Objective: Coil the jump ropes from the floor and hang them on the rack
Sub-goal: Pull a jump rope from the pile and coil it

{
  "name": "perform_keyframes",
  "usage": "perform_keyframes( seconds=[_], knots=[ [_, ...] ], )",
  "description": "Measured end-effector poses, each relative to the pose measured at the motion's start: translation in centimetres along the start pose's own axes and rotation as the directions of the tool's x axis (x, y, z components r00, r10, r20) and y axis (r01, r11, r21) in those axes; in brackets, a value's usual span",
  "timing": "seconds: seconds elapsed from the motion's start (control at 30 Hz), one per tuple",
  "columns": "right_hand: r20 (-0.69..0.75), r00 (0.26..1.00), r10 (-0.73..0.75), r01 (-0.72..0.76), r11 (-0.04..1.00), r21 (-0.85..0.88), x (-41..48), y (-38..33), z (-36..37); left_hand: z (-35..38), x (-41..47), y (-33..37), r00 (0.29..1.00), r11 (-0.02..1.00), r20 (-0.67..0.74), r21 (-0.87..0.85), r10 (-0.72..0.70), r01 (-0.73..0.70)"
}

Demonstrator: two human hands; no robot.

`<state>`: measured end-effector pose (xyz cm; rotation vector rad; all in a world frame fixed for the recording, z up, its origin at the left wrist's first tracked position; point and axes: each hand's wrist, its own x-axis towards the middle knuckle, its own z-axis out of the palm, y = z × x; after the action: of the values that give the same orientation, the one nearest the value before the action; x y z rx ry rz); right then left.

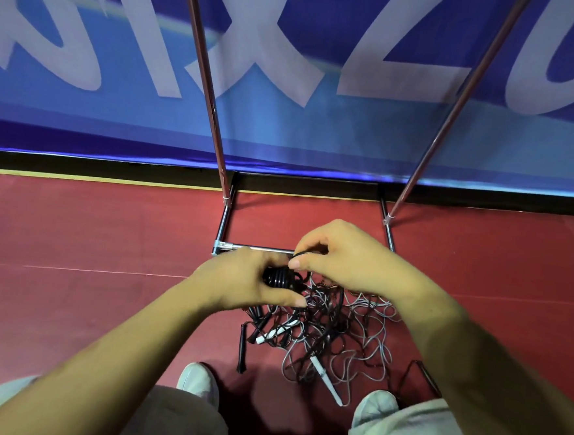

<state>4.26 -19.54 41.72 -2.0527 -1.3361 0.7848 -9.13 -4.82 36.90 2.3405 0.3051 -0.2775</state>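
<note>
My left hand (247, 279) grips a small black coil of jump rope (278, 278) above the red floor. My right hand (340, 255) pinches the same black rope just right of the coil, between thumb and forefinger. Below both hands a tangled pile of black and grey jump ropes (335, 329) lies on the floor, with black handles (242, 350) at its left and white handles (327, 379) lower down. The metal rack (215, 110) stands beyond the pile; only its two slanting poles and floor frame show.
The rack's base bar (259, 248) runs just behind my hands. A blue banner (318, 134) with large pale letters covers the wall behind. My white shoes (199, 381) stand at the pile's near edge. Red floor (90, 237) extends left and right.
</note>
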Motion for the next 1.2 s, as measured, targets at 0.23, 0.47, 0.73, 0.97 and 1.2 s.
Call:
perform_keyframes(
  seconds=[0.23,0.47,0.73,0.97,1.2],
  knots=[
    [-0.202,0.976,0.082,-0.011,0.945,0.327,0.2,1.9,-2.9,-3.0,-0.4,0.1,0.976,0.668,-0.202,-0.738,-0.081,-0.097],
    [-0.062,0.974,0.219,-0.198,0.948,0.248,0.6,3.2,-1.8,-3.4,-0.2,-0.2,0.997,0.271,-0.078,-0.960,0.005,-0.077],
    [-0.017,0.985,0.172,-0.167,0.972,0.168,0.6,3.5,-1.8,-3.2,-0.3,0.4,0.995,0.168,0.062,-0.985,0.073,0.049],
    [0.124,0.992,-0.006,-0.044,0.917,0.396,1.3,2.2,0.6,-2.0,-0.4,1.1,0.998,0.418,0.070,-0.906,0.010,0.059],
    [-0.011,0.997,0.074,-0.053,0.795,0.605,1.1,1.2,-0.3,-2.6,-0.7,0.7,0.977,0.083,0.152,-0.987,0.150,0.141]
  ],
)
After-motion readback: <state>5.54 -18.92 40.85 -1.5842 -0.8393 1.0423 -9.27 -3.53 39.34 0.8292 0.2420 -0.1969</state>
